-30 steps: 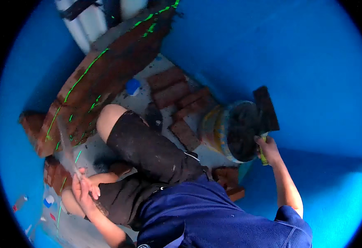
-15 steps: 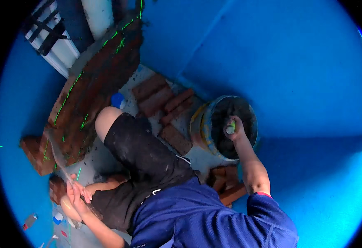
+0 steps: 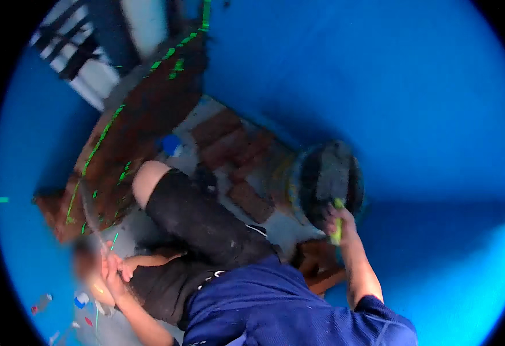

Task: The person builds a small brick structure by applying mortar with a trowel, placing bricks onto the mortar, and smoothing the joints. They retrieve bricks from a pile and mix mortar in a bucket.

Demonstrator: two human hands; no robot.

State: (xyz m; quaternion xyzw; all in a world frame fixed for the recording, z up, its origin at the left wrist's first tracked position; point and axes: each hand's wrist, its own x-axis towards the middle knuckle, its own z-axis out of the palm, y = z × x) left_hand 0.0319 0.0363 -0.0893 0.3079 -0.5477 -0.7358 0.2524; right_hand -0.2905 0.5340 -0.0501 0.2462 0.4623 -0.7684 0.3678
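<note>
Right arm's stretched out to the side, and the right hand (image 3: 343,226) is wrapped snugly around the yellow-green handle of a trowel (image 3: 333,177), its flat grey rectangular blade over the mouth of a round, grubby bucket (image 3: 296,187). Left arm's bent, with the left hand (image 3: 114,272) palm-up-ish, half-curled fingers loosely pinching a thin grey strip (image 3: 93,218) (too blurry to say what exactly). Lettering on the handle's smeared too. Rough reddish-brown bricks (image 3: 250,202) lie beside the bucket.

Blue walls (image 3: 425,104), grey floor (image 3: 287,229), green light lines (image 3: 206,14).
</note>
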